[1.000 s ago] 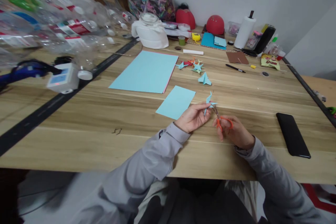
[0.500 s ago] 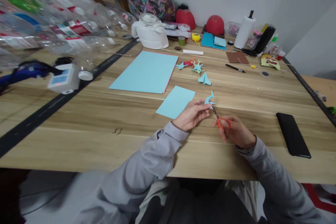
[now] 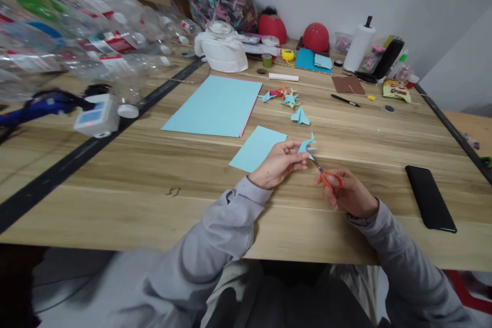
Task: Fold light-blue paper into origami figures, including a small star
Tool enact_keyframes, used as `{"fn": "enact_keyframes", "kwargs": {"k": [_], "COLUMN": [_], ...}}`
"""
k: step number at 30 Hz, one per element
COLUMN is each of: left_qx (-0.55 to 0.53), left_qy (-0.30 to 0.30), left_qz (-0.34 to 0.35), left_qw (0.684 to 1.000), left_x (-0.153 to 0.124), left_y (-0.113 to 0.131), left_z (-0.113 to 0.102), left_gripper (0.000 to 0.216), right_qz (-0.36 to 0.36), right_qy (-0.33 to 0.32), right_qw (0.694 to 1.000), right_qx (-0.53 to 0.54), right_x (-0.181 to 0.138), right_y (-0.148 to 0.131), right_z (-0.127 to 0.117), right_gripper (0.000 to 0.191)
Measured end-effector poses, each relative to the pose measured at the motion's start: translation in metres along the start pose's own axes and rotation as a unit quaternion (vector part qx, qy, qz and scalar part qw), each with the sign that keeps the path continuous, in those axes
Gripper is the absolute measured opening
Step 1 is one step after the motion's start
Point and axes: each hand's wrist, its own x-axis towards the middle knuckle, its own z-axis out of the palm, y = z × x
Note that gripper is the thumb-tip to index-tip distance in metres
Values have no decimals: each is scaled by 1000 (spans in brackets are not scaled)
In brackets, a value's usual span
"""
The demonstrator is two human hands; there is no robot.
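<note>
My left hand pinches a small piece of folded light-blue paper between thumb and fingers. Orange-handled scissors sit in my right hand, fingers through the loops. The blades point up and left, their tips at the lower edge of the folded paper; whether they are cutting into it I cannot make out. Just left of my left hand lies a smaller light-blue sheet, partly under the hand. Beyond the hands rests a folded blue paper figure, and behind it a cluster of small colored folded figures.
A large light-blue sheet lies left of the figures. A black phone is at the right, a black pen farther back. Many plastic bottles pile up at the left, near a white box-shaped device. A white-wrapped jar stands behind.
My right hand and the scissors have drawn slightly down and right, away from the folded paper. The left hand still holds the paper in nearly the same place.
</note>
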Motion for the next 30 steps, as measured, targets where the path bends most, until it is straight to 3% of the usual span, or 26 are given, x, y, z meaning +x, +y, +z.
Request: {"fn": "enact_keyframes", "kwargs": {"k": [30], "left_qx": [10], "left_qy": [-16], "left_qz": [8], "left_qw": [1000], "left_x": [-1], "left_y": [3], "left_z": [-2], "left_gripper": [42], "right_qz": [-12], "right_qy": [-31], "right_qw": [999], "right_qx": [16], "right_x": [0], "right_y": [5], "right_z": [-5], "right_gripper": [35]}}
